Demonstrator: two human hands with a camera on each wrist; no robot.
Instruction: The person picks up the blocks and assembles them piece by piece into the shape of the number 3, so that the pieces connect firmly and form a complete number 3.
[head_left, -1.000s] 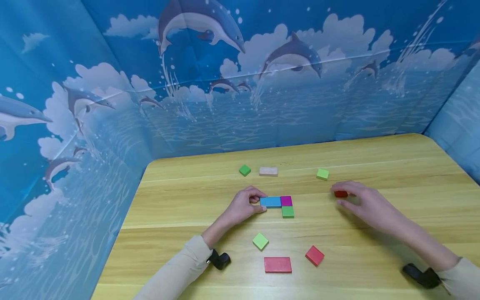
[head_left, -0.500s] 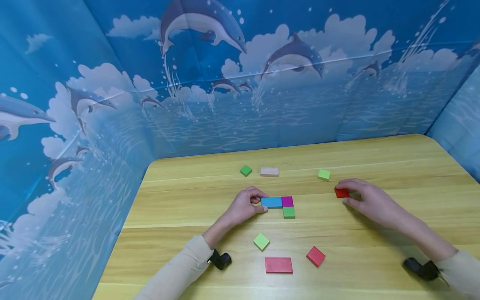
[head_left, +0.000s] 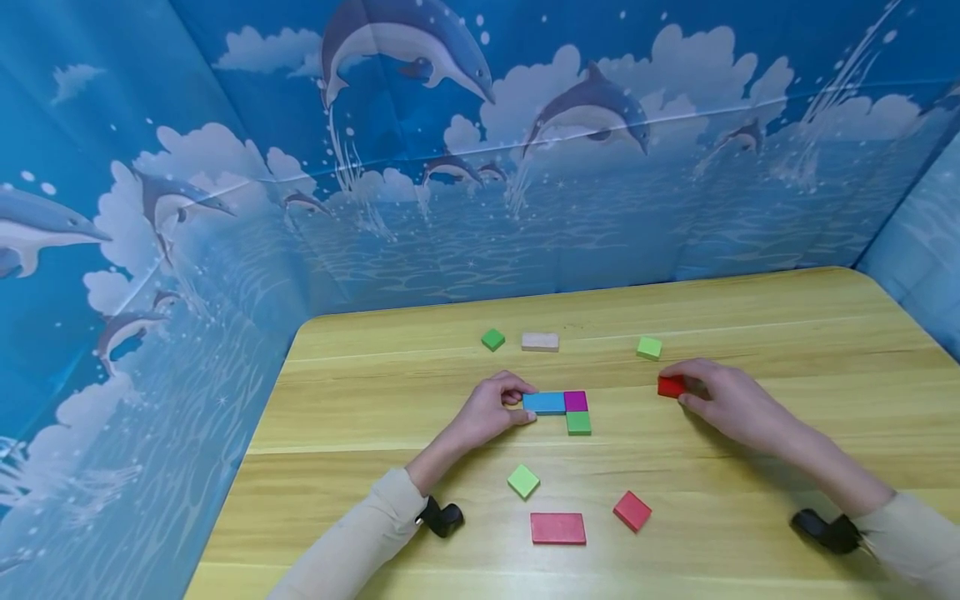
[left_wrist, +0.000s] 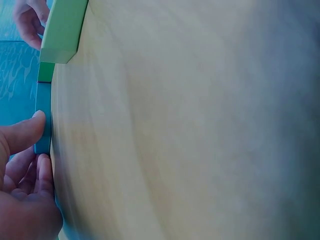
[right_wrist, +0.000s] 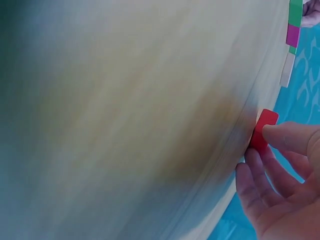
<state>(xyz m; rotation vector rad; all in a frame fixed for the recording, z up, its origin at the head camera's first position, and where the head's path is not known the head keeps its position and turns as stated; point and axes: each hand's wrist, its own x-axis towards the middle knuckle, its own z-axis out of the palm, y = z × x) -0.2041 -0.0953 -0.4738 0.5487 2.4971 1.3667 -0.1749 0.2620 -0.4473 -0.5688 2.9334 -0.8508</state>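
My left hand (head_left: 480, 412) holds the left end of a blue rectangular block (head_left: 547, 403) on the table, thumb on the near side and fingers on the far side. A magenta block (head_left: 575, 401) abuts the blue one's right end, and a green block (head_left: 578, 423) sits against the magenta one's near side. Off to the right, my right hand (head_left: 731, 408) pinches a small red block (head_left: 669, 387) between thumb and fingers. In the right wrist view the thumb presses one face of this red block (right_wrist: 263, 131), which is slightly tilted close over the tabletop.
Behind lie a green block (head_left: 492, 339), a pale pinkish block (head_left: 540, 342) and a light green block (head_left: 649, 347). Nearer are another light green block (head_left: 523, 482), a long pinkish-red block (head_left: 558, 528) and a short red one (head_left: 632, 511). A dolphin-print curtain (head_left: 465, 242) borders the wooden table (head_left: 360, 500).
My right hand closed more of its grip around the red block, now showing more of it, and has shifted it a little left. The left hand stays on the blue block.
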